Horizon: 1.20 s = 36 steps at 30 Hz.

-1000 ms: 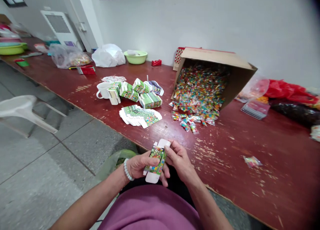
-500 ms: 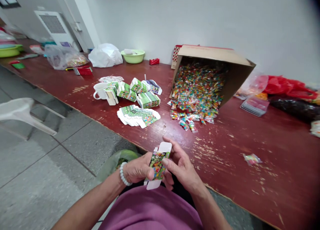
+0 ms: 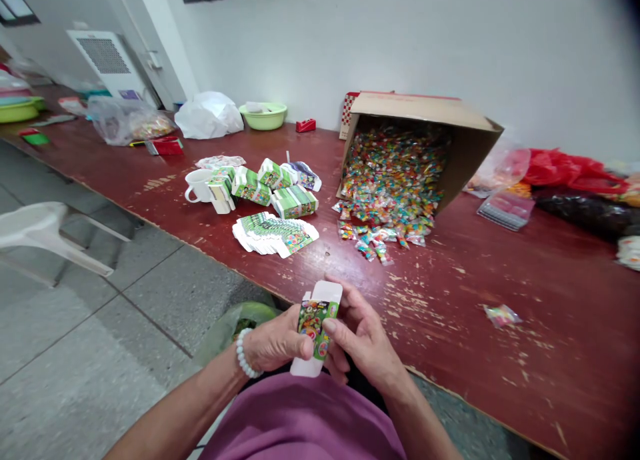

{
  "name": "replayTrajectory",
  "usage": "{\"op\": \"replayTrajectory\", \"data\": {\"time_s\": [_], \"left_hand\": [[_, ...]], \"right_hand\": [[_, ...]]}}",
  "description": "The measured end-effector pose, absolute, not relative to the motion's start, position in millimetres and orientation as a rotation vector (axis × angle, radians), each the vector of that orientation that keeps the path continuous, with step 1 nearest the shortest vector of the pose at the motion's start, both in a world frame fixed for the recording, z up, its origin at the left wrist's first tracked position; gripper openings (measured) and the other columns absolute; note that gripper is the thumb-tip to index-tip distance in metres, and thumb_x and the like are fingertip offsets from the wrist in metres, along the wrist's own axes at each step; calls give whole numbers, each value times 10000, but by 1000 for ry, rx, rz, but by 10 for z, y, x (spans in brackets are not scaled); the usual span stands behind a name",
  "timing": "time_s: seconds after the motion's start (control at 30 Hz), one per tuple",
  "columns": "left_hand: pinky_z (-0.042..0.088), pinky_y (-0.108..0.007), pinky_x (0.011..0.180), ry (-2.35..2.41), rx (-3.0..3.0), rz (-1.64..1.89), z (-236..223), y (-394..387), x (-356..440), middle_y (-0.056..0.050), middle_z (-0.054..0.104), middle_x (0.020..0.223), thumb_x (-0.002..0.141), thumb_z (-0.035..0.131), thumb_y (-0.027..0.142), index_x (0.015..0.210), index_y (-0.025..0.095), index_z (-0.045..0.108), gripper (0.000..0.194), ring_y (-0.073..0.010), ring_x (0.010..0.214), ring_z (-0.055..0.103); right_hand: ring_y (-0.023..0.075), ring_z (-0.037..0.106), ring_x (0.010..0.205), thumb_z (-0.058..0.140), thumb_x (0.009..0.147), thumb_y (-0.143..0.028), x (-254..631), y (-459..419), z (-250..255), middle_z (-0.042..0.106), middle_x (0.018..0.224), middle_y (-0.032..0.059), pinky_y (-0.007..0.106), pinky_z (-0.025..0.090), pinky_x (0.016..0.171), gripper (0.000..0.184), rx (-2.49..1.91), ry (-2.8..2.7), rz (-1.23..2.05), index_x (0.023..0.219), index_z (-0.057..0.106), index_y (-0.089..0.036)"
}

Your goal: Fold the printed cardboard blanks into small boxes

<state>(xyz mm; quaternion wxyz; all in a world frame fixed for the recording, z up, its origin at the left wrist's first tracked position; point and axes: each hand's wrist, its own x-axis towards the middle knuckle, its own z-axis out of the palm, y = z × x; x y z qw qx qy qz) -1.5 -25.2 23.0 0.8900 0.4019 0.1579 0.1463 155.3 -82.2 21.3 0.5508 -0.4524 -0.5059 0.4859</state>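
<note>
Between my two hands, in front of the table edge, is a small printed carton point(image 3: 313, 320) with white end flaps sticking out at top and bottom. My left hand point(image 3: 280, 340), with a bead bracelet at the wrist, grips its left side, thumb across the front. My right hand point(image 3: 363, 333) holds the right side, thumb on the printed face and fingers behind. A fanned stack of flat cartons point(image 3: 275, 235) lies on the table beyond. Banded bundles of cartons point(image 3: 295, 201) sit behind it. Wrapped candies point(image 3: 395, 173) spill from a tipped cardboard box point(image 3: 470, 123).
On the red table point(image 3: 500, 373) a single candy packet point(image 3: 503, 315) lies at right. A white mug point(image 3: 199, 185) stands by the bundles. Farther back are a green basin point(image 3: 265, 118) and a white bag point(image 3: 209, 115). A plastic stool point(image 3: 40, 227) stands on the floor at left.
The carton has turned slightly in my hands, and its side panel and lower flap show a little differently. Both hands keep their hold. The view has shifted slightly.
</note>
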Motion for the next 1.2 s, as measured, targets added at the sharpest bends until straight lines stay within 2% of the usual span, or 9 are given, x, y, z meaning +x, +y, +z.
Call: {"op": "replayTrajectory", "data": {"time_s": [0.1,0.17,0.23,0.47,0.57,0.8,0.93,1.03,1.2], "left_hand": [[535,-310,667,333,858,330,245,-264,-1,-115,736,852,575,841,594,1150,137,656,758,-247,749,706],[522,-297,649,347,882,355,231,-273,9,-110,721,845,640,787,625,1143,132,655,717,-227,733,690],[504,-281,628,377,928,379,196,-275,8,-90,698,796,680,747,643,1107,122,659,680,-195,676,660],[392,-220,558,500,1250,224,130,-156,-109,-16,606,646,682,704,697,871,123,651,607,-118,569,527],[362,-212,534,512,1350,155,198,-112,-129,-8,606,626,707,682,693,822,127,655,577,-104,539,504],[390,-208,505,520,1322,105,235,-88,-119,-7,617,721,672,695,708,871,136,651,607,-96,531,538],[398,-212,516,476,1302,42,173,-76,-121,-15,623,738,676,683,722,865,139,651,614,-101,522,580],[419,-217,528,441,1249,-5,86,-75,-109,-6,620,689,664,692,726,815,143,619,607,-105,490,589],[440,-217,502,441,1129,-21,-35,-25,-102,0,643,722,665,721,694,929,159,565,617,-107,454,594]], "right_hand": [[247,606,1047,627,857,-250,1563,-827,197,570,1233,108,422,521,891,500,-1241,-1282,591,1333,475,-258],[266,571,1060,623,846,-200,1580,-838,210,570,1178,107,441,491,908,342,-1325,-1409,243,1181,578,-248],[265,572,1007,594,853,-162,1594,-850,240,600,1073,95,430,488,870,231,-1346,-1605,138,1069,614,-241],[188,622,852,537,885,-154,1617,-868,307,620,1032,73,287,508,693,196,-1337,-1794,411,1059,589,-228],[178,633,863,508,880,-112,1637,-865,299,629,1026,65,277,505,729,204,-1306,-1797,452,1032,578,-229],[140,601,733,516,787,-25,1714,-831,320,643,841,3,238,467,688,223,-1245,-1784,586,874,574,-222],[121,584,689,580,801,-67,1765,-779,315,651,808,-18,220,451,653,189,-1251,-1795,787,914,606,-216],[107,545,630,624,811,-115,1791,-746,284,618,734,-26,206,407,590,89,-1283,-1844,820,799,619,-202],[104,543,618,594,844,-119,1794,-763,286,625,713,-23,208,388,589,104,-1315,-1870,778,778,610,-197]]}}
